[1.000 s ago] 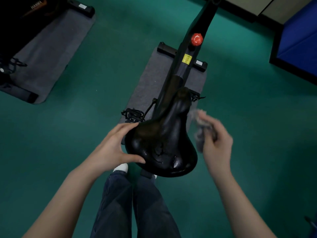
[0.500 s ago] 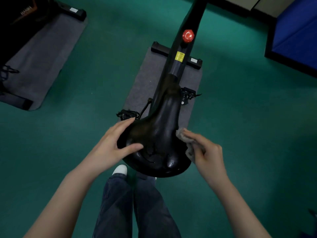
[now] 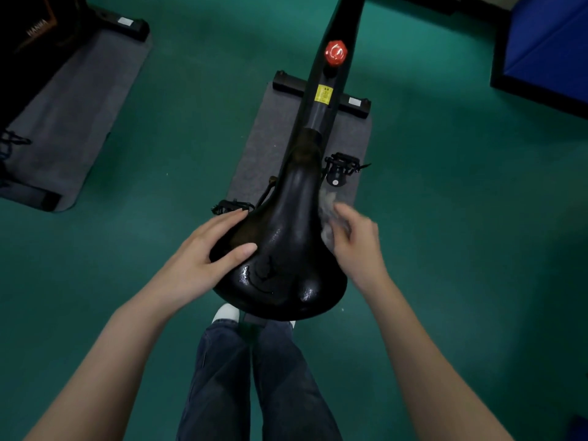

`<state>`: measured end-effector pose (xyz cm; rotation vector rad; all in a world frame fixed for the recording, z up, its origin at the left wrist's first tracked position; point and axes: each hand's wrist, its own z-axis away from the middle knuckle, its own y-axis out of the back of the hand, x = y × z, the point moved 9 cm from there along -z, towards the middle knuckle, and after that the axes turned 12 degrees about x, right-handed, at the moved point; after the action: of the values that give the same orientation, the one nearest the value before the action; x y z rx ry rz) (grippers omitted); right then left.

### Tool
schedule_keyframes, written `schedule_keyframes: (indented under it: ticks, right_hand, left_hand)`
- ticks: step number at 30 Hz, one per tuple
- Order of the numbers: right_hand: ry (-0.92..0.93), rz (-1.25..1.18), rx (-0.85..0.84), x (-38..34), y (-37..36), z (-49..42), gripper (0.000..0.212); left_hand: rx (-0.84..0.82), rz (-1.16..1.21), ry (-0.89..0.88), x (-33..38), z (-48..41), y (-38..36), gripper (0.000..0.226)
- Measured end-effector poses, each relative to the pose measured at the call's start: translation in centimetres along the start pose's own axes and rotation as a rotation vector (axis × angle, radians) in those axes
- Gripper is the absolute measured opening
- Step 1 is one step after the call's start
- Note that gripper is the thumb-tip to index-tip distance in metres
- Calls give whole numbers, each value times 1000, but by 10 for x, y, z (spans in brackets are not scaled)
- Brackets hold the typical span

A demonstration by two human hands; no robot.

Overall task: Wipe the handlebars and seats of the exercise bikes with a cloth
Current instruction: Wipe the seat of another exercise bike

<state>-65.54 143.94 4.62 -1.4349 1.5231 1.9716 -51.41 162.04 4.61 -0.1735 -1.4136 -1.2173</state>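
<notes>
A glossy black bike seat (image 3: 286, 249) fills the middle of the view, nose pointing away from me. My left hand (image 3: 206, 256) grips its left rear flank, thumb lying on top. My right hand (image 3: 356, 240) holds a crumpled grey cloth (image 3: 327, 211) pressed against the seat's right edge, blurred with motion. The bike's black frame (image 3: 331, 74) with a red knob (image 3: 335, 52) runs up past the top of the frame; the handlebars are out of sight.
The bike stands on a grey mat (image 3: 261, 148) on green floor, pedals (image 3: 342, 167) sticking out either side. A second bike on its own mat (image 3: 73, 106) is at the far left. A blue block (image 3: 547, 49) sits at top right. My legs (image 3: 248, 383) stand right behind the seat.
My right hand with the cloth slid back along the seat's right edge, then forward toward the nose again. My left hand stayed gripping the seat's left side.
</notes>
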Motion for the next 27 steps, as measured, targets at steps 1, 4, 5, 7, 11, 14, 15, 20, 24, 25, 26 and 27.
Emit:
schedule_keyframes:
  ticks: [1,4,5,7,11,14,15,20,24,25,26,27]
  right_hand:
    - [10,14,-17,5,6,15,30]
    - [-51,-17,-42,22,23,48,44]
    - [-79,-30,-36,29,28,59,44]
    - [-160,-46,1,42,35,78,45]
    - [-285,-25,171,55,47,86,42]
    - [-342,-70,241,44,42,92,46]
    - [-357,-80,277,38,40,101,49]
    - [-374,-17,569,7,46,165,59]
    - [-331,-20,666,-10,47,172,51]
    - [-318,-6,705,-9,52,166,49]
    - [-304,24,741,-9,58,158,46]
    - [-293,62,759,-10,61,149,45]
  left_hand:
    - [-5,-2,3,0,0,-1,73]
    - [-33,-5,13,-3,1,-2,80]
    - [-44,-5,12,-4,2,-2,82]
    - [-68,-2,-1,-6,3,-1,85]
    - [-126,-28,-42,-8,3,1,93]
    - [-163,-49,-82,-10,2,0,101]
    - [-173,-42,-96,-9,2,0,102]
    - [-235,-8,-132,-15,1,1,110]
    - [-320,1,-171,-19,-2,-1,116]
    - [-339,4,-182,-20,-2,-2,117]
    - [-356,6,-191,-22,-3,-2,117]
    - [-369,9,-201,-24,-3,-2,118]
